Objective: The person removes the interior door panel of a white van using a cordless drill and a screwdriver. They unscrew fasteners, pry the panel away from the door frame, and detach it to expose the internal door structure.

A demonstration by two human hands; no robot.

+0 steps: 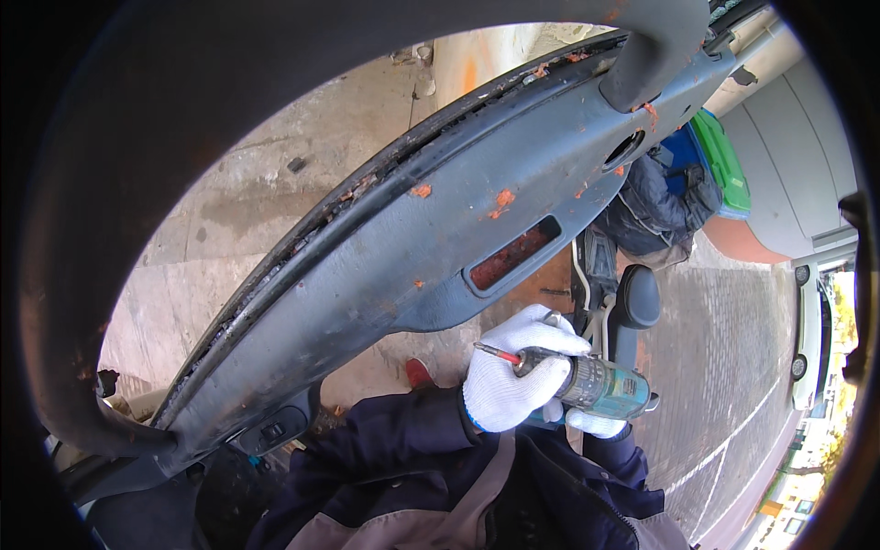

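A teal and dark grey cordless drill (616, 389) lies sideways in front of my chest, with a red-shanked driver bit (500, 354) pointing left from its chuck. My left hand (507, 380), in a white knit glove, is closed round the chuck end. A small metal piece (552, 318) shows between its fingers; its kind I cannot make out. Below the drill's body, my gloved right hand (596, 424) is wrapped round the grip, most of it hidden by the tool. Just beyond my hands runs a grey vehicle door panel (367, 252) with a recessed pull pocket (515, 258).
The dark door frame (82, 183) arches over the left side. Orange-red flakes (501, 203) dot the panel. A switch pod (272, 431) sits at lower left. Right of the panel are a black bag (655, 206) and a green-lidded bin (724, 165). A white car (808, 339) is parked far right.
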